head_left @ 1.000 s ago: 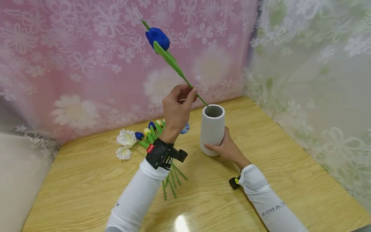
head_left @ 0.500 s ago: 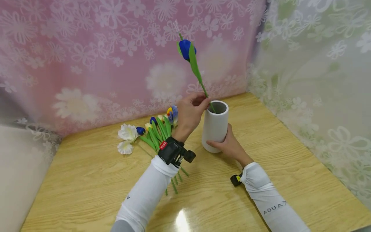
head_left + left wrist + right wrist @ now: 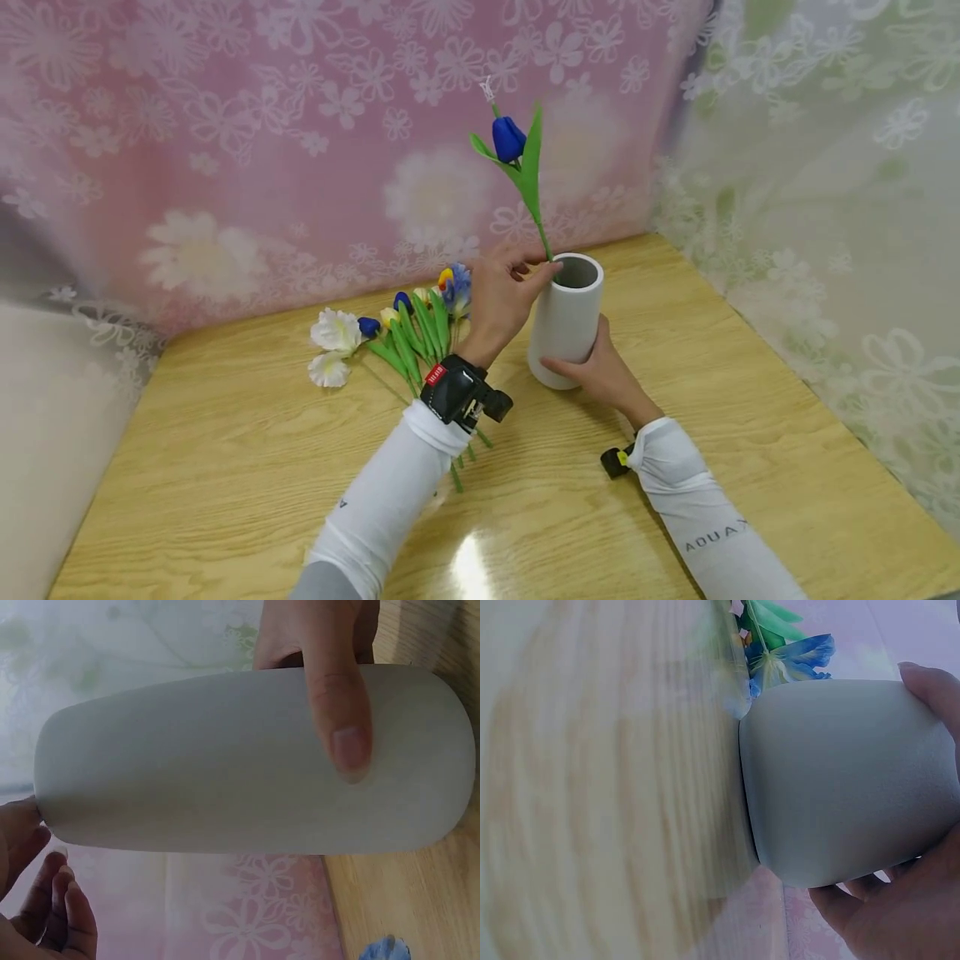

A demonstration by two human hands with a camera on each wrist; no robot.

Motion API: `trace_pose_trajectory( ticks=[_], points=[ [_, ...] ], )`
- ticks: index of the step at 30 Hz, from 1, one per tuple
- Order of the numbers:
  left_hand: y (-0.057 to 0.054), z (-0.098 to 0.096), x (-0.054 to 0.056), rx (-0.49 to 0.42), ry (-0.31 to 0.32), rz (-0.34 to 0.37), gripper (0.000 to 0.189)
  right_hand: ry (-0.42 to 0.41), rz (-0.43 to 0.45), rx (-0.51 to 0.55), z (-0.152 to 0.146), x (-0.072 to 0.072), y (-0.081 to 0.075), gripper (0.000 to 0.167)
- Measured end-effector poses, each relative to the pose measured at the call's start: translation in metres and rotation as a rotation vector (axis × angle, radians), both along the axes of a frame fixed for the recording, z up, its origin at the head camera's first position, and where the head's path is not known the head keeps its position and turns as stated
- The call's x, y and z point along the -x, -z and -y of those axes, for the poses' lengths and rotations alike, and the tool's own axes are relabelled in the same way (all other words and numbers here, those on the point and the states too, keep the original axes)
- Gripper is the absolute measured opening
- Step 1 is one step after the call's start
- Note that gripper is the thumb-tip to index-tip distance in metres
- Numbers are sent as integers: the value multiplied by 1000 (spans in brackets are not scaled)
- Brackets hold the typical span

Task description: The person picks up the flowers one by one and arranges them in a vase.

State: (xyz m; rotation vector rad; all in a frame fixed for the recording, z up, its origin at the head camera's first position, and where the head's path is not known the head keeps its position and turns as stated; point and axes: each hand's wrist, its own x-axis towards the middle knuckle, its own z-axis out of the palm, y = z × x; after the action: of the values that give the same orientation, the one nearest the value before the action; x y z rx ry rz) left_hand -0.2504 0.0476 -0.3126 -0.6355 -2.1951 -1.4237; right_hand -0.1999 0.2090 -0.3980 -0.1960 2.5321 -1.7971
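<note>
In the head view a blue tulip (image 3: 509,140) with green leaves stands nearly upright, the lower end of its stem inside the mouth of a white vase (image 3: 567,333). My left hand (image 3: 504,292) pinches that stem at the vase's rim. Low on the vase, my right hand (image 3: 606,371) grips its side, the thumb across the front. The left wrist view shows the vase (image 3: 225,765) close up, with the right thumb on it and the left fingers at its rim. In the right wrist view the right hand (image 3: 907,915) curls round the vase.
Left of the vase, a bunch of artificial flowers (image 3: 420,329) lies on the wooden table (image 3: 247,450), partly behind my left forearm. White blooms (image 3: 335,331) are at its left end. A pink floral curtain (image 3: 315,167) hangs behind, and a pale one (image 3: 825,183) on the right.
My left hand has moved right and down to the rim, taking the tulip's stem deeper into the vase. The tulip has swung from a leftward slant to nearly upright. The right hand keeps its grip.
</note>
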Motion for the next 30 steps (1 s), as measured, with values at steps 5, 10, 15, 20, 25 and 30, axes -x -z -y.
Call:
trace_pose_trajectory(
  ticks=[5, 10, 15, 20, 25, 30],
  points=[
    [5, 2, -3, 66, -8, 8, 28, -7, 5, 8, -1, 1, 3, 98],
    [8, 5, -6, 65, 46, 71, 28, -6, -4, -7, -2, 0, 0, 100],
    [11, 11, -10, 115, 2, 14, 28, -12, -7, -3, -2, 3, 0, 99],
    [29, 32, -13, 122, -70, -20, 31, -13, -12, 3, -2, 16, 18, 100],
    [60, 70, -9, 129, -145, 58, 24, -8, -30, -22, -6, 25, 33, 103],
    [86, 109, -9, 244, -222, 266, 19, -10, -34, -38, -11, 25, 35, 104]
  ],
)
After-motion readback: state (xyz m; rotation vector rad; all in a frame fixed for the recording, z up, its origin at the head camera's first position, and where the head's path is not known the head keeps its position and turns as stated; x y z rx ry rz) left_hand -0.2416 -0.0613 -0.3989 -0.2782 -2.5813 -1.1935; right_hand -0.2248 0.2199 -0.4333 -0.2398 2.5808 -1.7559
